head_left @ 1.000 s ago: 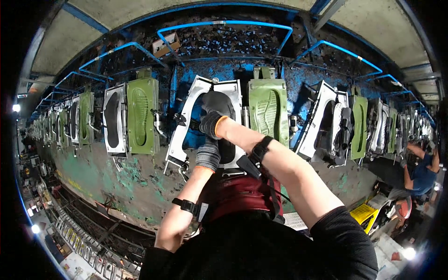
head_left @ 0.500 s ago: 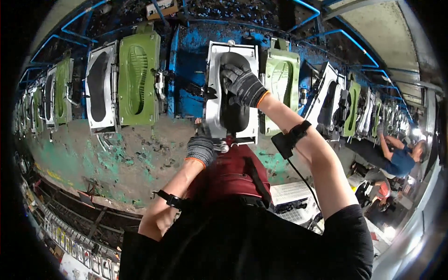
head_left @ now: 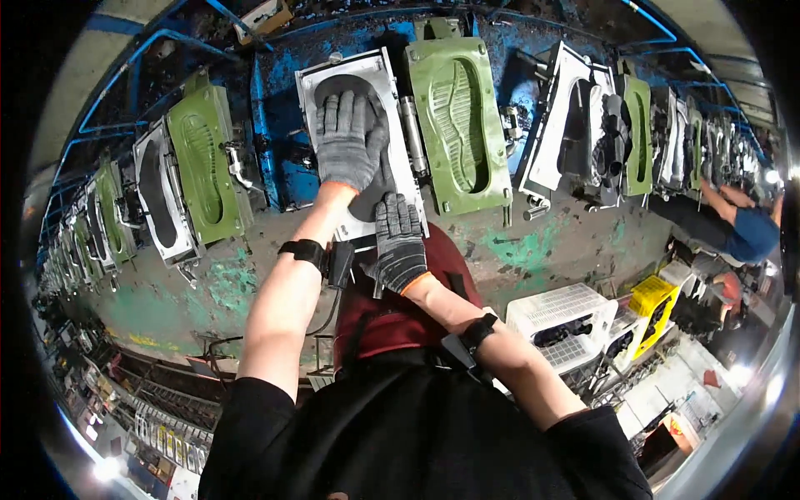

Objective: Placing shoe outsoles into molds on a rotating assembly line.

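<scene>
A silver metal mould plate (head_left: 406, 154) tilts in front of me, with a dark shoe sole-shaped piece (head_left: 381, 183) lying in its recess. My left hand (head_left: 348, 142), in a grey knit glove, lies flat over the upper part of the dark piece, fingers straight. At the near end, my right hand (head_left: 399, 246), gloved alike, reaches over the piece's lower end with its fingers stretched out. Both hands are open, and they cover much of the dark piece. Hinged to the plate's right side is a green mould half (head_left: 429, 137) with a ribbed sole-shaped cavity.
More silver and green moulds line the bench on both sides, such as a green one (head_left: 197, 158) at left and a silver one (head_left: 546, 117) at right. White crates (head_left: 560, 310) and a yellow crate (head_left: 652, 293) stand behind me at right. Another person (head_left: 746, 229) works far right.
My left hand has come up from the plate's lower left corner onto the dark piece. The right hand has withdrawn from the piece's upper part to its near end. The whole view has shifted.
</scene>
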`<state>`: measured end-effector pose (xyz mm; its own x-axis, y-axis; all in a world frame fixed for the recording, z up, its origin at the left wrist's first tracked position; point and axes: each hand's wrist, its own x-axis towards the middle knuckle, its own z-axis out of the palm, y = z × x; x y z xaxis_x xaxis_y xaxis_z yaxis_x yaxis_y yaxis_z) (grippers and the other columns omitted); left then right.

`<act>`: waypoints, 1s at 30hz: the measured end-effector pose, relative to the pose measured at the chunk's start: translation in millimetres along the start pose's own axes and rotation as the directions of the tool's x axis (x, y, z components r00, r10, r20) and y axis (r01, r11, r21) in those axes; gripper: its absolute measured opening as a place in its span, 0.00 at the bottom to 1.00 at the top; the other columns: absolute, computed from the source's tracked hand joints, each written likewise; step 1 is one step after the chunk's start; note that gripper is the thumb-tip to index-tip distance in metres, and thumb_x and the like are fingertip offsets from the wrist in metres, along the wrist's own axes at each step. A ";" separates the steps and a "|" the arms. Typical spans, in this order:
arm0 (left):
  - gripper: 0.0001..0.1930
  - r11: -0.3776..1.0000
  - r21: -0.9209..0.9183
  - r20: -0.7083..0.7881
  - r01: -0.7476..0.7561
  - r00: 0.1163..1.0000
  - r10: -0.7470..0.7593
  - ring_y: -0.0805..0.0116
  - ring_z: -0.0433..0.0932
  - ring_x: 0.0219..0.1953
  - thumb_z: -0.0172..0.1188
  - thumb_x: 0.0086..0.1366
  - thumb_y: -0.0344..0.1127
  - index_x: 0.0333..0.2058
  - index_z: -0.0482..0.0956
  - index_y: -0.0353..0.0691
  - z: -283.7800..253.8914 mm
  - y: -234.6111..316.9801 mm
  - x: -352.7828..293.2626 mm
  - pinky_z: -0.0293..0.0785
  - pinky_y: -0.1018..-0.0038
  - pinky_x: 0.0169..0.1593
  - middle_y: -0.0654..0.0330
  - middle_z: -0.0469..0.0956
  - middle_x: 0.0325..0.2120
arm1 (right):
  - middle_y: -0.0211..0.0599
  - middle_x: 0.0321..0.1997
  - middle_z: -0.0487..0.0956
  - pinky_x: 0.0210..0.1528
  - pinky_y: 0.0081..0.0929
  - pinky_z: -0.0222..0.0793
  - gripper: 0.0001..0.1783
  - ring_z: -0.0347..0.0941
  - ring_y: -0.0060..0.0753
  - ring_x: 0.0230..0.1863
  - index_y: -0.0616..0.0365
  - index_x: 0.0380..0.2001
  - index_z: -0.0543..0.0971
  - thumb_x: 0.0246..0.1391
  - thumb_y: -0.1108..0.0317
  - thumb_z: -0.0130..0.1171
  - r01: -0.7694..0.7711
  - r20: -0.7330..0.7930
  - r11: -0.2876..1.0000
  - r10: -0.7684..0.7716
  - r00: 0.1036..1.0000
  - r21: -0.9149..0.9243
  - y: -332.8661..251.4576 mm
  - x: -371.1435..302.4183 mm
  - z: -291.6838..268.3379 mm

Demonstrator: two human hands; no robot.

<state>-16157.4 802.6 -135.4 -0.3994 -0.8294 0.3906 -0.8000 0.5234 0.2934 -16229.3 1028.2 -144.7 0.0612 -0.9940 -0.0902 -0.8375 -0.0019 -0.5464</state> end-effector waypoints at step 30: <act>0.32 -0.005 -0.561 0.255 0.828 0.167 -0.952 0.49 0.77 0.55 0.53 0.68 0.65 0.59 0.78 0.47 75.7 -209.2 -82.4 0.70 0.55 0.62 0.52 0.78 0.56 | 0.53 0.61 0.77 0.52 0.53 0.76 0.32 0.77 0.58 0.56 0.49 0.69 0.69 0.59 0.65 0.53 0.232 0.508 0.971 -0.175 0.843 -0.050 37.3 -50.2 9.9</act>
<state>-15991.0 746.7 -295.1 0.5813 -0.6864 -0.4369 -0.0755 -0.5802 0.8110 -16258.3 1079.0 -168.8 0.4743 -0.7827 -0.4031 -0.8264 -0.2379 -0.5104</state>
